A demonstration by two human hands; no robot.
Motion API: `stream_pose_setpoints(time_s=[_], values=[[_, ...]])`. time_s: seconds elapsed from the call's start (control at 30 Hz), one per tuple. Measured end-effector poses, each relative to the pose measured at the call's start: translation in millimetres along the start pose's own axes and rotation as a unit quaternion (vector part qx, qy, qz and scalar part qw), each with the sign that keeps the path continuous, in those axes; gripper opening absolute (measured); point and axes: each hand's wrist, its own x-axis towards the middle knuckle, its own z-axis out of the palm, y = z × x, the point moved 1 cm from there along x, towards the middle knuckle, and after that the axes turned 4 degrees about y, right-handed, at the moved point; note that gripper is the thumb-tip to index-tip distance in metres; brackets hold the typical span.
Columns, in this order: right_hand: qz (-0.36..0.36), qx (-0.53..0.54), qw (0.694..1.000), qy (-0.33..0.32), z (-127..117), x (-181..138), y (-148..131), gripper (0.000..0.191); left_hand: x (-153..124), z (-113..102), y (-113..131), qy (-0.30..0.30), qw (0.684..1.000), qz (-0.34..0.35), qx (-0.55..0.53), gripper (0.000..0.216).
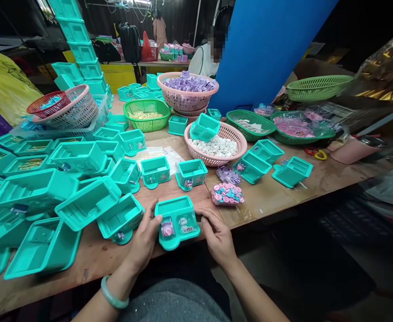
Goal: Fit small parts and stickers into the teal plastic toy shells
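At the table's near edge I hold a teal plastic toy housing (177, 221) between both hands. It has a pink knob and a small sticker on its front face. My left hand (144, 239), with a jade bangle on the wrist, grips the housing's left side. My right hand (217, 236) grips its right side with curled fingers. A clear bag of pink and blue small parts (227, 194) lies just beyond the housing. More teal housings (191, 172) stand in a row behind it.
Heaps of teal housings (35, 192) fill the left of the wooden table (266, 197). A pink basket of white pieces (216, 145), a green basket (147, 114) and a pink basket of purple parts (187, 91) stand further back. A person sits beyond by a blue panel (266, 44).
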Motion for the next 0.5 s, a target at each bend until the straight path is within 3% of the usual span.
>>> stream_pose_setpoints(time_s=[0.13,0.27,0.37,0.5], values=[[0.021,-0.024,0.999,0.007,2,-7,13,0.023,6,-3,-14,-0.070,0.986,0.109,0.102,0.089],[0.020,-0.049,0.999,-0.006,3,-8,21,0.021,1,-6,-24,-0.041,0.958,0.187,0.216,0.075],[-0.059,-0.095,0.994,0.006,2,13,22,0.022,-10,-4,-12,-0.014,0.887,0.308,0.344,0.074],[-0.143,-0.209,0.967,-0.032,8,68,21,0.032,2,6,25,-0.043,0.783,0.425,0.452,0.065]])
